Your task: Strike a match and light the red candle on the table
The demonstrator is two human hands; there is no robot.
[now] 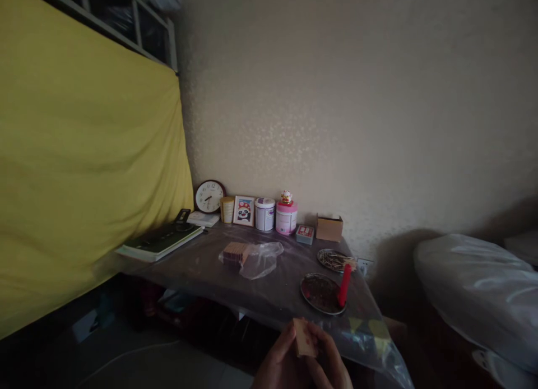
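Note:
Both hands are at the bottom of the view, in front of the table edge. Between their fingertips is a small tan matchbox (305,338) with reddish marks on its face, held tilted. My left hand (277,355) grips its left side. My right hand (328,352) has its fingers closed around the right side. Beyond them lies a dark oval metal tray (313,306), with a red candle (345,285) standing at its right rim. Behind that, a second metal tray (321,261) holds many thin matchsticks (336,259).
On the plastic-covered table (189,271) a stack of similar small boxes (235,251) sits partly in a clear bag (263,260). Along the wall stand a clock (210,197), a panda picture (244,211), tins (265,216) and a cardboard box (329,230). A book (162,244) lies left.

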